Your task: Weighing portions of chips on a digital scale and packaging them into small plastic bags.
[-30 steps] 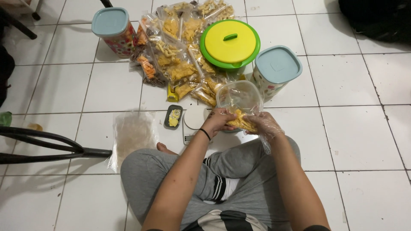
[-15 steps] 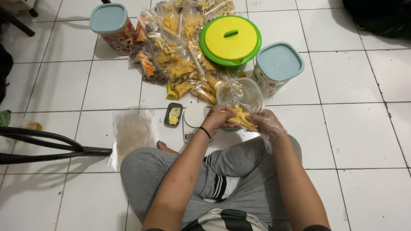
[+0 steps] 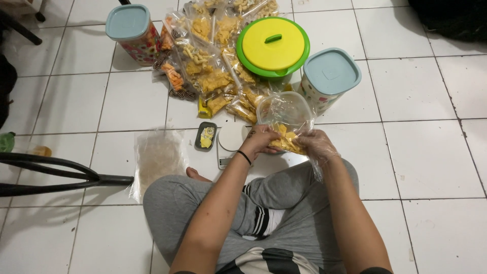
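Head view: both hands meet over the white tile floor (image 3: 421,157), just in front of the crossed legs. Left hand (image 3: 259,140), bare, fingers closed on the near edge of a clear plastic bag of yellow chips (image 3: 285,137). Right hand (image 3: 315,145), in a thin clear glove, pinches the same bag from the right side. Bag's long axis runs away from the person, mouth end up and far; chips sit at the near end, between the two hands. Small white kitchen scale (image 3: 229,143) lies just left of the left hand. Beyond: pile of filled clear snack bags (image 3: 213,61), round green container with yellow lid (image 3: 273,46) shut, two patterned canisters with pale blue lids (image 3: 331,72), contents hidden.
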